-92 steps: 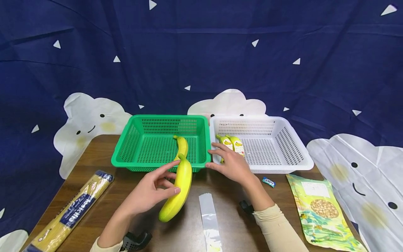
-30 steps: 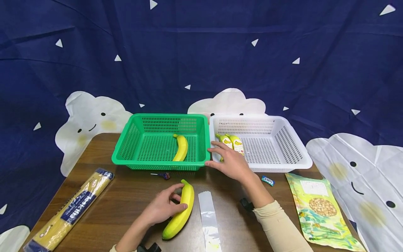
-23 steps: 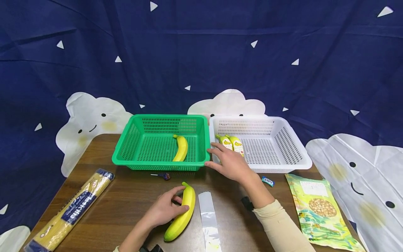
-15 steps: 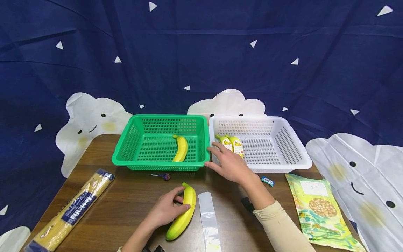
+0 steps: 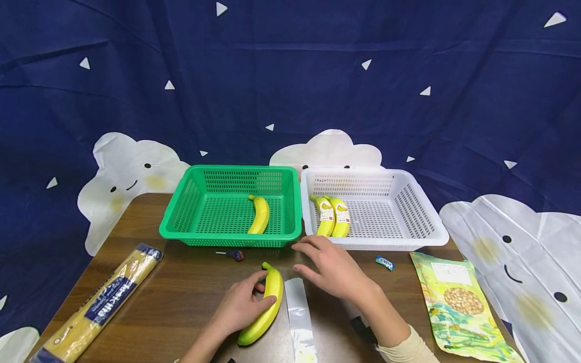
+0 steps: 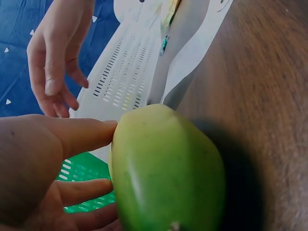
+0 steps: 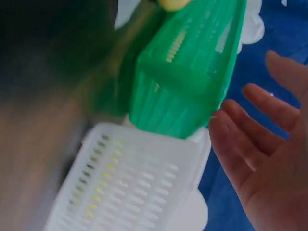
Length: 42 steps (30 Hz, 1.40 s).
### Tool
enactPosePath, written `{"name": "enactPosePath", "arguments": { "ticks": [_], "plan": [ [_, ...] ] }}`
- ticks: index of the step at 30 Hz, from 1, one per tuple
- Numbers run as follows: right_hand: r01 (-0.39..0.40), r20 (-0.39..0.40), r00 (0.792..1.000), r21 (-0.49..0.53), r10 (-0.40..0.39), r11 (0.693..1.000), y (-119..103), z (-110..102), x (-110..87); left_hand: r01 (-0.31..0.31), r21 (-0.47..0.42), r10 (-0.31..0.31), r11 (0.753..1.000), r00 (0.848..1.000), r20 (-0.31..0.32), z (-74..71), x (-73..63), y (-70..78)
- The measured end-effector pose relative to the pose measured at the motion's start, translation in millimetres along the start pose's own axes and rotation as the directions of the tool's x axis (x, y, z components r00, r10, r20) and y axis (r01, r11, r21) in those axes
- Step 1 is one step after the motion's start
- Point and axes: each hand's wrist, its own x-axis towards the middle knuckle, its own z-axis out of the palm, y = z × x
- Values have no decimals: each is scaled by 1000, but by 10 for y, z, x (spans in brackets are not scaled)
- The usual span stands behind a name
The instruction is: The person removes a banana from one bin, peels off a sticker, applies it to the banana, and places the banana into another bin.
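On the dark wooden table lies a yellow banana (image 5: pixel 268 307) with a greenish tip, and my left hand (image 5: pixel 240 305) grips it from the left side, thumb and fingers around it. Up close in the left wrist view, the green end of that banana (image 6: pixel 168 168) fills the middle. My right hand (image 5: pixel 333 267) hovers in front of the white basket with relaxed fingers and nothing in them. A single banana (image 5: pixel 259 214) rests in the green basket (image 5: pixel 229 237). Two labelled bananas (image 5: pixel 341 217) sit side by side at the left of the white basket (image 5: pixel 386 246).
A grey tape strip (image 5: pixel 298 312) runs along the table between the hands. A lollipop (image 5: pixel 237 255) lies before the green basket. Packaged spaghetti (image 5: pixel 106 302) is at left; a small blue-wrapped candy (image 5: pixel 385 262) and a green-yellow bag (image 5: pixel 463 302) are at right.
My left hand has brought the banana down from before the green basket onto the table. My right hand has drawn back from the baskets' touching rims toward me.
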Motion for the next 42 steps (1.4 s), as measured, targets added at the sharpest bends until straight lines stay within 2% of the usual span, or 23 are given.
{"name": "enactPosePath", "arguments": {
  "ticks": [5,11,13,15,19,26,33,36,39,42],
  "plan": [
    [-28,146,989,40,21,999,-82,166,-149,19,-11,-19,1000,1000,0,-1,-3,-6],
    [2,366,930,65,-26,998,-161,382,-337,17,-31,-17,999,1000,-17,1,-19,-9],
    [5,405,914,46,-23,999,-165,430,-376,11,-39,-12,999,1000,-19,3,-22,-14],
    [11,421,907,2,-11,1000,-152,465,-392,7,-50,-8,999,1000,-21,9,-22,-28],
    [-2,422,906,-62,28,998,-93,505,-376,9,-67,-10,998,1000,-19,18,-21,-51],
    [-41,422,906,-4,39,999,48,510,-289,18,-60,-19,998,1000,-24,22,-18,-50],
    [-73,429,901,0,66,997,228,520,-172,6,-77,-7,997,1000,-18,8,-33,-42],
    [-97,390,918,41,73,994,275,527,-139,20,-76,-21,997,1000,-14,7,-35,-37],
    [-113,303,950,90,81,989,285,519,-126,37,-75,-38,996,999,-8,10,-37,-34],
    [-121,235,967,107,93,987,245,488,-129,39,-81,-40,996,999,-8,9,-47,-29]
  ]
}}
